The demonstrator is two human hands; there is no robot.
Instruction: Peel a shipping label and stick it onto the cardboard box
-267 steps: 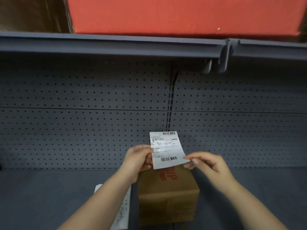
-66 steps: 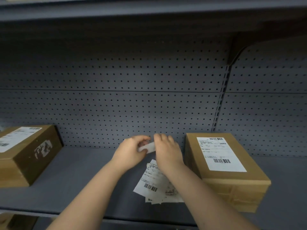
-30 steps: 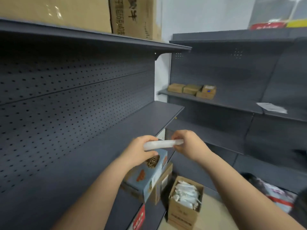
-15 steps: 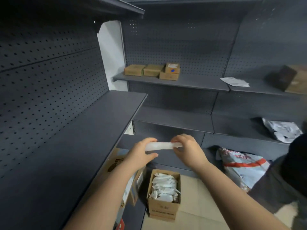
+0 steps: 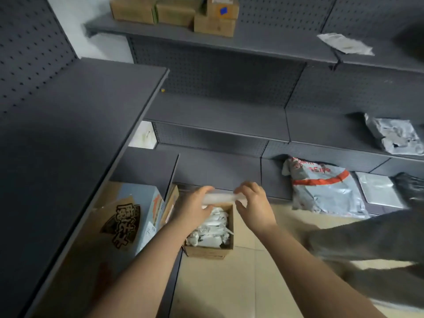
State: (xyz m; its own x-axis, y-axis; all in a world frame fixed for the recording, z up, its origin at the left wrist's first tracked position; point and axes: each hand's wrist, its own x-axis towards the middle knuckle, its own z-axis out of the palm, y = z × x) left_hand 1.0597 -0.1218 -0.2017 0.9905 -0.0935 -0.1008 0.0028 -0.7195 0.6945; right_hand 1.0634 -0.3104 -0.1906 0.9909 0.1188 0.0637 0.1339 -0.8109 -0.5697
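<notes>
A rolled-up white strip of label backing paper [image 5: 219, 199] stretches between my two hands. My left hand [image 5: 195, 208] grips its left end and my right hand [image 5: 253, 204] pinches its right end. Both hands hover above a small open cardboard box [image 5: 210, 251] on the floor, filled with crumpled white backing papers [image 5: 210, 228]. The labelled cardboard box and the stack of shipping labels are out of view.
A dark grey shelf [image 5: 57, 145] runs along my left, with a blue printed carton [image 5: 133, 214] beneath it. Several brown boxes [image 5: 183, 12] sit on a far upper shelf. Grey mailer bags [image 5: 325, 187] lie on the lower right shelves. A person's dark sleeve [image 5: 378, 239] enters from the right.
My view has swung right and down from the shelf to the floor. My hands have carried the rolled paper over the small waste box.
</notes>
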